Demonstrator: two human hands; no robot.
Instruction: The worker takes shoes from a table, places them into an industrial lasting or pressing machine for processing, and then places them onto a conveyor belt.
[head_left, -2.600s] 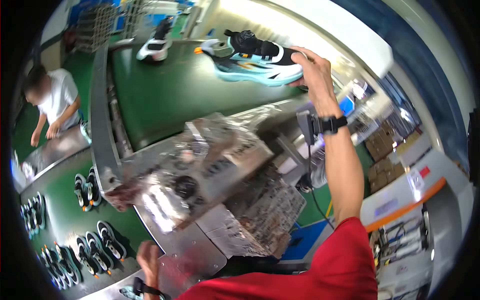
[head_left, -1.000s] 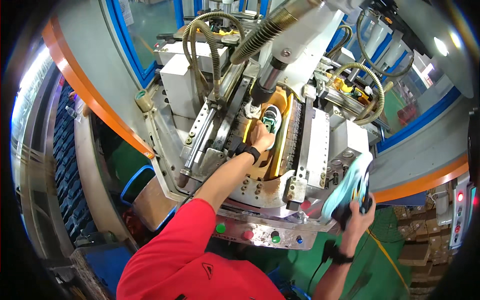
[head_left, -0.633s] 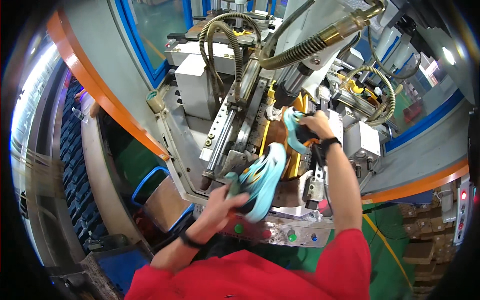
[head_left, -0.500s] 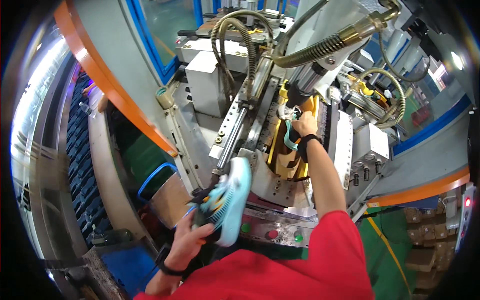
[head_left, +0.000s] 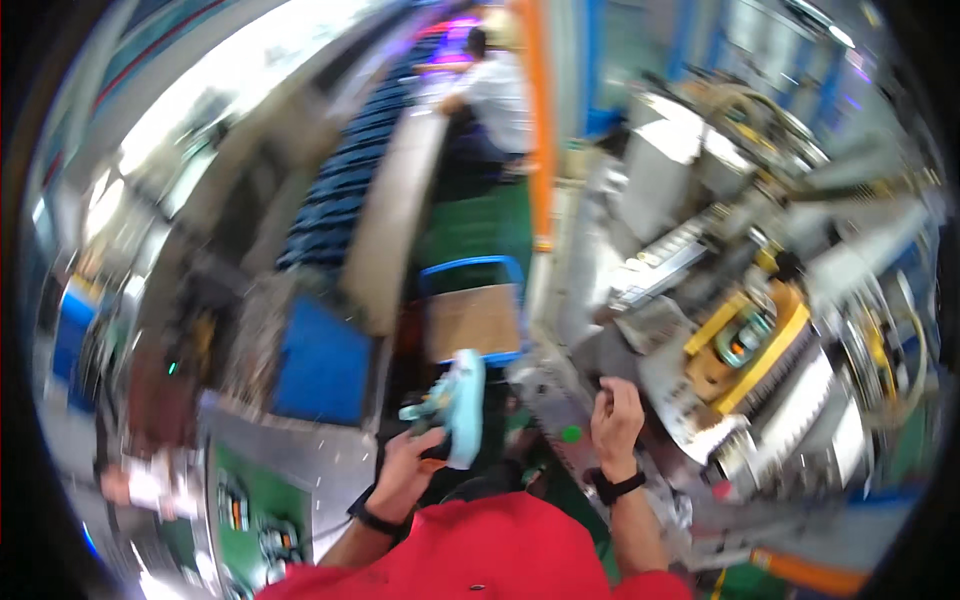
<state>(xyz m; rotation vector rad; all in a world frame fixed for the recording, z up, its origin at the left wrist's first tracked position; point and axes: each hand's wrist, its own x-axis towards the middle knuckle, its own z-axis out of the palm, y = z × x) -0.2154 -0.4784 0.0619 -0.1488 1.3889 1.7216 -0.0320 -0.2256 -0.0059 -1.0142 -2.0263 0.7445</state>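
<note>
My left hand (head_left: 403,470) grips a light blue shoe (head_left: 466,408) by its dark heel end, sole side turned to the right. My right hand (head_left: 616,430), loosely bent and with nothing seen in it, hovers by the front panel of a press machine (head_left: 655,365). A green button (head_left: 571,434) sits just left of that hand, and a red button (head_left: 721,490) lies to its right. Farther right, a second shoe (head_left: 743,338), dark and teal, rests between the machine's yellow pads (head_left: 778,365). Motion blurs its details.
A dark blue slatted conveyor (head_left: 345,180) runs away at the left, where a person in white (head_left: 500,105) sits beside it. A blue-framed cart (head_left: 475,263) stands ahead. Nearer left are a blue board (head_left: 322,365) and several shoes (head_left: 278,540) over a green surface.
My view has swung left. My right hand has left the machine's yellow pads and come back toward its front panel, leaving a shoe there. My left hand still holds the light blue shoe.
</note>
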